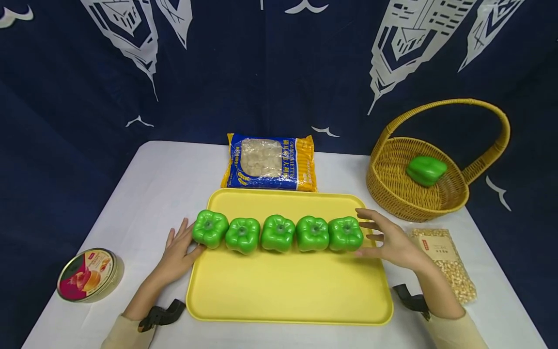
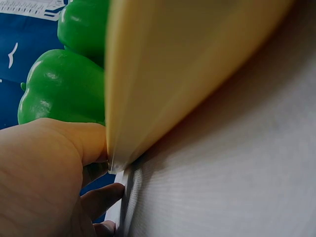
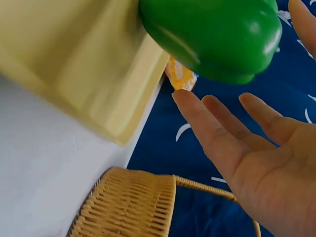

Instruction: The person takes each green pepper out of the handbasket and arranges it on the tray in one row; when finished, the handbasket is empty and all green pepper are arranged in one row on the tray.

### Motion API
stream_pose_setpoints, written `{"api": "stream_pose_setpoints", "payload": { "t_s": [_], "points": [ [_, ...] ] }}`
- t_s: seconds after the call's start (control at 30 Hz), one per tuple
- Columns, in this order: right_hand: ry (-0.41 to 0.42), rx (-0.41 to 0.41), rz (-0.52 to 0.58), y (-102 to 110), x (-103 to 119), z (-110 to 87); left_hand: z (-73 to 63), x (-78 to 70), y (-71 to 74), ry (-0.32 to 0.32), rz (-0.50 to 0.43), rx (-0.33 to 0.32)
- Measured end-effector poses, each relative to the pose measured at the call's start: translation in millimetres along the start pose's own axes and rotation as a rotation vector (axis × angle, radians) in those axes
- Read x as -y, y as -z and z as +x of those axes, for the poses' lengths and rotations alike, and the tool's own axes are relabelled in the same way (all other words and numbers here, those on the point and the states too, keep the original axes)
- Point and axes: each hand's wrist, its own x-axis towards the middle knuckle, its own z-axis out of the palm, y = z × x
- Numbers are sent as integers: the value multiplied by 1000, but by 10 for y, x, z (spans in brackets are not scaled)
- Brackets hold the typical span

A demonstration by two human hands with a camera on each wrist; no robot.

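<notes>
A row of several green bell peppers (image 1: pixel 278 233) stands upright across the yellow tray (image 1: pixel 287 291). My left hand (image 1: pixel 178 253) is at the tray's left rim, beside the leftmost pepper (image 1: pixel 210 229). In the left wrist view its thumb (image 2: pixel 91 142) lies against the tray edge, just below a pepper (image 2: pixel 61 89); the other fingers are partly hidden. On the opposite side my right hand (image 1: pixel 394 242) spreads its fingers around the right end of the row, close to the rightmost pepper (image 1: pixel 346 233). The right wrist view shows those fingers apart from the pepper (image 3: pixel 217 39).
Behind the tray lies a blue and yellow pasta bag (image 1: pixel 266 163). A wicker basket (image 1: pixel 392 194) with one green pepper (image 1: pixel 426 170) stands at the back right. A bag of kernels (image 1: pixel 453 271) lies under the right forearm's side, and a round tin (image 1: pixel 89 275) sits at left.
</notes>
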Motion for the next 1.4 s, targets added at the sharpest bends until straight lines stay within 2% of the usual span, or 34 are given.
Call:
{"api": "stream_pose_setpoints", "payload": {
  "t_s": [0.23, 0.4, 0.53, 0.7, 0.83, 0.9, 1.17, 1.27, 1.4],
  "points": [
    [26, -6, -37, 151, -13, -84, -10, 1, 8, 3, -1, -4],
    [39, -46, -98, 457, -79, -123, -12, 2, 11, 2, 0, -7],
    [-51, -135, -130, 819, -146, -137, -11, 0, 14, 1, 1, -5],
    [-158, -335, -165, 1239, -270, -92, -5, -2, 16, 1, 4, -5],
    [-223, -483, -154, 1468, -385, -16, -2, 2, 11, 2, 4, -5],
    [-255, -542, -134, 1552, -447, 25, -3, 7, 6, 2, 4, -5],
    [-379, -699, -51, 1768, -666, 264, -4, 3, 3, 3, -2, -7],
    [-391, -736, -43, 1817, -742, 345, -1, 5, 2, 3, -4, -6],
    [-415, -746, -56, 1855, -812, 421, 0, 11, -5, 4, -3, -5]
  ]
}}
